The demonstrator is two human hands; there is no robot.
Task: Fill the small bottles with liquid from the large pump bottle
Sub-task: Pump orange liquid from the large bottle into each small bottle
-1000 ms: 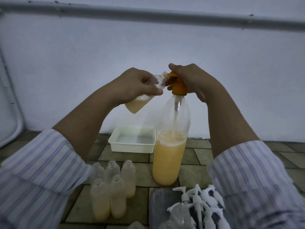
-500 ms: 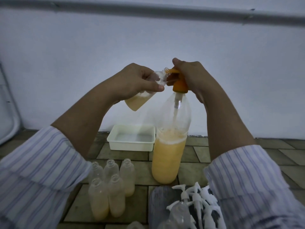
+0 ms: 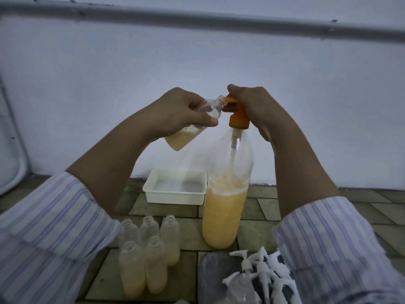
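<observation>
1. Our left hand (image 3: pixel 177 113) grips a small clear plastic bottle (image 3: pixel 186 132), fingers and thumb curled round its upper body. The bottle is tilted, neck up and to the right, with pale orange liquid pooled in its lower end.
2. Our right hand (image 3: pixel 256 106) is curled over the orange pump head (image 3: pixel 237 116) of the large pump bottle, fingers wrapped on top of it.
3. The orange spout meets the threaded mouth of the small bottle; whether liquid is flowing we cannot tell.
4. The large clear plastic pump bottle (image 3: pixel 225 205) stands upright on the tiled floor (image 3: pixel 258 207), directly below the hands. Orange liquid fills roughly its lower half, with a foamy line on top; the dip tube shows in the clear upper part.
5. Both forearms are bare, with striped light shirt sleeves (image 3: pixel 50 233) pushed back.
6. Left of the large bottle, five small clear uncapped bottles (image 3: pixel 149 253) stand in a tight cluster, each partly filled with the same liquid.
7. Behind them, a white rectangular plastic tray (image 3: pixel 175 195) sits just beside the large bottle, near the wall.
8. At lower right, a heap of white pump dispenser tops (image 3: pixel 263 273) lies in front of the large bottle.
9. A pale wall (image 3: pixel 109 73) with a grey horizontal pipe (image 3: pixel 197 18) closes the scene.
</observation>
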